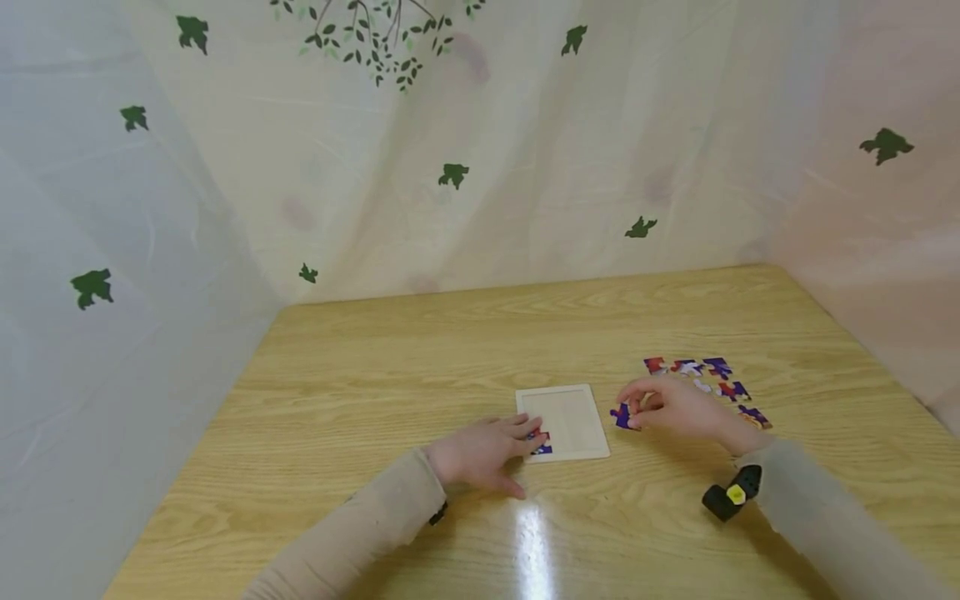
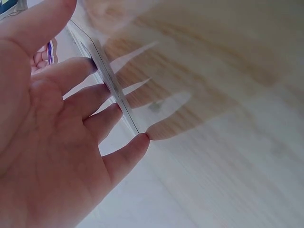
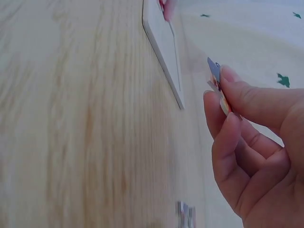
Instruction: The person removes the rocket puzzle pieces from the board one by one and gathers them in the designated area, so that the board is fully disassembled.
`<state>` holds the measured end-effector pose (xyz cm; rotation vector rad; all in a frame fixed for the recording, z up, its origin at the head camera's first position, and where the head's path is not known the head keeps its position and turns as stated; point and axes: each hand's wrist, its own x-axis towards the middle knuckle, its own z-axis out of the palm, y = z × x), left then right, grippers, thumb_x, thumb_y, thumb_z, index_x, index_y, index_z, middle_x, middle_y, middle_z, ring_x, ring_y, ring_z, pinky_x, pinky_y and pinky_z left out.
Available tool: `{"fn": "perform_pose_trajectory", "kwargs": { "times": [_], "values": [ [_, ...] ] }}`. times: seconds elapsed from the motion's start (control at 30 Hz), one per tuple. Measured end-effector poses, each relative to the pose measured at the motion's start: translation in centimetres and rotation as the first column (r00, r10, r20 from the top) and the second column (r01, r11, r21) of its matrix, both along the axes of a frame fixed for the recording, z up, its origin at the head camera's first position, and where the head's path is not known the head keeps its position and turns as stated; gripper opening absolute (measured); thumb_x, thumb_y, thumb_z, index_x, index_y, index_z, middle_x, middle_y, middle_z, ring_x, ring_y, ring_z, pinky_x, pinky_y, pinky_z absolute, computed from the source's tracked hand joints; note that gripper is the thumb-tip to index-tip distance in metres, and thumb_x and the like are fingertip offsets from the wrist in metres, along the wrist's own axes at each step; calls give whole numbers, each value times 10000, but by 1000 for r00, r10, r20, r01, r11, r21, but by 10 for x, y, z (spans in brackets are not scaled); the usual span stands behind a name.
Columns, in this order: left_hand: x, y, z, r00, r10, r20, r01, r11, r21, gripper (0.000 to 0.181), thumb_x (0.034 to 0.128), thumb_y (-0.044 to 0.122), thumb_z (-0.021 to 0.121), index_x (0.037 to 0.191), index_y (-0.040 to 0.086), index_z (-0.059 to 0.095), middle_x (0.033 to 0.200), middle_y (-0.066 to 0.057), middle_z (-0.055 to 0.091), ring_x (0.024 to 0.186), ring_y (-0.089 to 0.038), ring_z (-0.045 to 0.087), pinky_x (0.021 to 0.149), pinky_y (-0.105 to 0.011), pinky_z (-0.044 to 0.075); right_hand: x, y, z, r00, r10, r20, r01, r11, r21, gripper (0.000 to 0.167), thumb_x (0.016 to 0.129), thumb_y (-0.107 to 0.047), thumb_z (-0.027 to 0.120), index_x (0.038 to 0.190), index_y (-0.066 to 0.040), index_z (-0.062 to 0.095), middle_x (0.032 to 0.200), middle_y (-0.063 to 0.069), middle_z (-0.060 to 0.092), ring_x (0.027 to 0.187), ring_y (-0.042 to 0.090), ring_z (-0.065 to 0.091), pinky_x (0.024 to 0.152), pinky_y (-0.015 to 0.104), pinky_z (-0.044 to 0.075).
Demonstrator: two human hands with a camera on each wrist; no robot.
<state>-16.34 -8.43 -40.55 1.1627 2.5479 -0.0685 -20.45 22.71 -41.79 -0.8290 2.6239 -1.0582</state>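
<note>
A white puzzle frame [image 1: 570, 425] lies on the table, with a purple and red jigsaw piece [image 1: 542, 448] in its near left corner. My left hand [image 1: 483, 450] rests with spread fingers on the frame's left side, fingertips over that piece. In the left wrist view the fingers [image 2: 126, 154] touch the frame's edge. To the right of the frame, my right hand [image 1: 678, 408] pinches another purple jigsaw piece [image 1: 622, 416] between thumb and fingers. The right wrist view shows this held piece [image 3: 217, 85] edge-on, raised off the table.
Several loose jigsaw pieces [image 1: 717, 367] lie on the wooden table [image 1: 390, 358] beyond and right of my right hand. A pale cloth [image 1: 525, 167] with green leaf shapes hangs behind the table and along its sides.
</note>
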Motion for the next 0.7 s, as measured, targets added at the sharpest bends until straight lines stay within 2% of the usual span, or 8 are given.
{"fn": "perform_pose_trajectory", "kwargs": {
  "times": [0.17, 0.3, 0.57, 0.7],
  "values": [
    [0, 0, 0, 1000, 6, 5, -6, 1000, 9, 810, 856, 471, 637, 1501, 159, 259, 1581, -33, 170, 1458, -204, 166, 1167, -366, 235, 2, 17, 6, 999, -35, -25, 35, 999, 13, 258, 862, -113, 678, 1102, -25, 648, 882, 10, 604, 753, 56, 570, 672, 228, 508],
    [-2, 2, 1, 1000, 10, 14, -10, 1000, 14, 807, 861, 464, 635, 1502, 157, 253, 1582, -33, 163, 1459, -206, 159, 1169, -376, 230, 2, 33, 6, 995, -93, -45, 95, 995, 39, 301, 867, -144, 678, 1137, -14, 644, 921, 25, 635, 767, 35, 576, 655, 214, 499],
    [-5, 3, 0, 1000, 19, 16, -19, 1000, 9, 811, 859, 473, 634, 1503, 161, 254, 1582, -31, 165, 1458, -204, 162, 1168, -373, 232, -2, 63, 5, 991, -133, 20, 133, 991, -9, 326, 882, -94, 651, 1170, 39, 577, 894, 77, 571, 685, 63, 590, 581, 230, 511],
    [-6, 5, 0, 1000, 18, 17, -18, 1000, 9, 809, 862, 473, 631, 1503, 159, 250, 1582, -32, 159, 1459, -205, 158, 1170, -375, 227, -5, 80, 5, 984, -175, 26, 173, 983, 62, 276, 876, -150, 670, 1090, 5, 589, 915, 67, 600, 693, 77, 570, 577, 230, 505]
  ]
}}
